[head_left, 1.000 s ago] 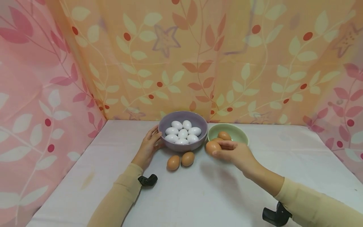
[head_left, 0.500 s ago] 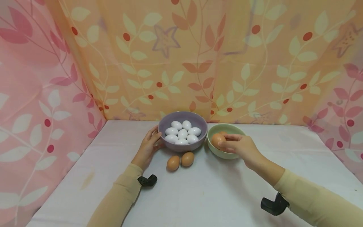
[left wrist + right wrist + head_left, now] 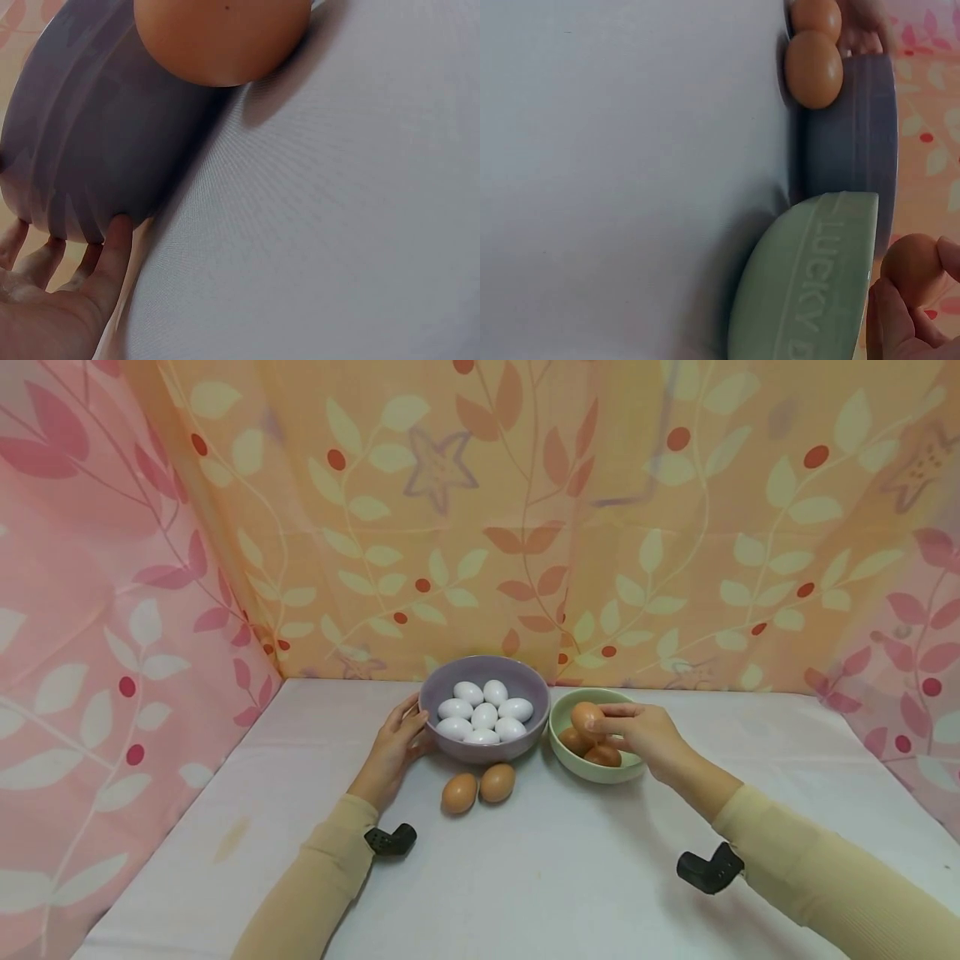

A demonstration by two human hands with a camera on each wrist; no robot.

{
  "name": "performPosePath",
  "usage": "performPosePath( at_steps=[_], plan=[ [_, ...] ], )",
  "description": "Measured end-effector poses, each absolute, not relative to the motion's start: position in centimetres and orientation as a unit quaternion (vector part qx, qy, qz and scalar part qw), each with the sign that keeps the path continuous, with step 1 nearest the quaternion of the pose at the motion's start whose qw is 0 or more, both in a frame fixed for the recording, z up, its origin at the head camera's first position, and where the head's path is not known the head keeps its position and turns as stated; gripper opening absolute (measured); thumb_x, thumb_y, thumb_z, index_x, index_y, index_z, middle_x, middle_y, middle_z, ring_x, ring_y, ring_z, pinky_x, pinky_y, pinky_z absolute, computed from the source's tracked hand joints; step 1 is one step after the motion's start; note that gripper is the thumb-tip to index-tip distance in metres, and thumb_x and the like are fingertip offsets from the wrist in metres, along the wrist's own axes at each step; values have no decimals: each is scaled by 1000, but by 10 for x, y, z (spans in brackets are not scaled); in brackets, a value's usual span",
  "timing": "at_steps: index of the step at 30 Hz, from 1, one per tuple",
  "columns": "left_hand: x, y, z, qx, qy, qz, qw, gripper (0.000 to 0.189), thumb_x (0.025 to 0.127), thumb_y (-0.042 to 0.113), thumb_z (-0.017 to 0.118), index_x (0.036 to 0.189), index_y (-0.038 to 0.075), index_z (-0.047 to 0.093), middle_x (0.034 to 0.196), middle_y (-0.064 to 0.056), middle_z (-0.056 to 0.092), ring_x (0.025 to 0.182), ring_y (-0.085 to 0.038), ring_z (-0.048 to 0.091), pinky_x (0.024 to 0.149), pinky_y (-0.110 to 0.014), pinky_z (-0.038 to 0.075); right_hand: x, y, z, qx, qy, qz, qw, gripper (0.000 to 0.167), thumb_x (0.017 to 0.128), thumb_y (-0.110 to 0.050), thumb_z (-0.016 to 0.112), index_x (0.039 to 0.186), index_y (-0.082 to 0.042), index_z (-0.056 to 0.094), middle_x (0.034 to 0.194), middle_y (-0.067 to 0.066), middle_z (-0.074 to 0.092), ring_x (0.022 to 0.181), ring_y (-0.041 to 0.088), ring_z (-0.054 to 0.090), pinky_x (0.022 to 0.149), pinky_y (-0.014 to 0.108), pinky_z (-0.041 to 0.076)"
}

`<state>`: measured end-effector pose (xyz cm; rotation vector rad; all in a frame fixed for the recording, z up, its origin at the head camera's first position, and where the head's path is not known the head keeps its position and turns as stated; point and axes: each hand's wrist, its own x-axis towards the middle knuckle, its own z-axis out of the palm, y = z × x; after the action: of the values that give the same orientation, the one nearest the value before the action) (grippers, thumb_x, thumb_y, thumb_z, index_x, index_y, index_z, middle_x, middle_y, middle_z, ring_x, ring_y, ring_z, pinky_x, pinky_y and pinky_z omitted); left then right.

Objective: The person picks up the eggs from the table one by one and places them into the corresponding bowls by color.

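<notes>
My right hand (image 3: 648, 735) pinches a brown egg (image 3: 587, 720) between thumb and fingers, above the green bowl (image 3: 573, 762). Inside that bowl lie two brown eggs, one at the left (image 3: 574, 742) and one nearer the front (image 3: 603, 756). In the right wrist view the held egg (image 3: 913, 268) is beyond the green bowl's rim. My left hand (image 3: 393, 743) rests against the left side of the purple bowl (image 3: 480, 753), which holds several white eggs (image 3: 483, 717). Its fingertips (image 3: 120, 225) touch the outer wall in the left wrist view.
Two brown eggs, a left one (image 3: 459, 793) and a right one (image 3: 497, 783), lie on the white tablecloth (image 3: 480, 885) in front of the purple bowl. The bowls stand side by side near a patterned curtain (image 3: 510, 527) at the back.
My right hand has carried the brown egg from the green bowl's front left edge rightward and up over its inside. My left hand has stayed against the purple bowl.
</notes>
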<state>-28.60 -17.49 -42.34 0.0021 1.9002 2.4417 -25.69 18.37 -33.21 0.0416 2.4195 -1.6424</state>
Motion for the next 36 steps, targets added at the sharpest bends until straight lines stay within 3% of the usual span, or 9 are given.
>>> performPosePath(
  at_steps=[6, 12, 16, 19, 24, 26, 32, 36],
  plan=[
    [-286, -175, -423, -3, 614, 789, 23, 56, 102, 23, 56, 154, 19, 34, 165, -3, 28, 144, -23, 38, 112, -50, 41, -267, 184, -334, 20, 826, -552, 111, 59, 93, -32, 71, 138, 3, 55, 145, 19, 51, 111, 14, 64, 102, 35, 51],
    [-286, -175, -423, -2, 614, 789, 22, 57, 102, 23, 57, 154, 19, 34, 165, -3, 27, 144, -25, 39, 113, -51, 40, -276, 182, -337, 17, 831, -547, 97, 58, 92, -27, 72, 137, 5, 55, 138, 21, 58, 96, 7, 69, 103, 33, 51],
    [-287, -175, -423, 0, 616, 788, 22, 58, 102, 24, 57, 154, 18, 33, 165, -3, 27, 145, -26, 38, 113, -51, 39, -283, 180, -340, 18, 848, -521, 90, 58, 91, -31, 72, 137, 1, 57, 139, 21, 58, 107, 16, 68, 110, 39, 45],
    [-287, -175, -424, 1, 617, 786, 22, 58, 102, 24, 57, 155, 19, 33, 165, -4, 26, 145, -25, 37, 113, -51, 40, -287, 180, -342, 15, 856, -510, 83, 58, 91, -32, 72, 136, 0, 58, 137, 19, 61, 110, 21, 64, 106, 38, 46],
    [-287, -176, -427, -3, 619, 785, 24, 57, 102, 24, 56, 154, 20, 34, 165, -3, 26, 146, -24, 37, 112, -50, 40, -295, 178, -347, 6, 856, -511, 72, 54, 91, -28, 72, 134, 0, 60, 131, 17, 64, 97, 13, 63, 87, 24, 51],
    [-286, -177, -427, -3, 619, 785, 25, 57, 102, 24, 56, 154, 20, 34, 165, -3, 26, 146, -24, 37, 112, -51, 40, -296, 176, -348, 9, 860, -506, 69, 52, 90, -28, 73, 133, -1, 61, 131, 17, 64, 97, 13, 61, 83, 20, 48],
    [-287, -177, -424, -4, 617, 787, 22, 57, 102, 24, 56, 154, 19, 34, 165, -3, 26, 144, -26, 38, 114, -52, 39, -299, 173, -350, 7, 871, -488, 61, 52, 90, -26, 72, 133, 0, 61, 137, 20, 61, 117, 24, 55, 83, 20, 43],
    [-285, -175, -423, -2, 613, 789, 24, 56, 102, 24, 56, 154, 19, 35, 165, -3, 27, 142, -28, 40, 113, -52, 39, -299, 174, -352, -2, 876, -477, 66, 51, 92, -27, 70, 134, -1, 60, 135, 19, 62, 115, 23, 58, 82, 20, 46]
  ],
)
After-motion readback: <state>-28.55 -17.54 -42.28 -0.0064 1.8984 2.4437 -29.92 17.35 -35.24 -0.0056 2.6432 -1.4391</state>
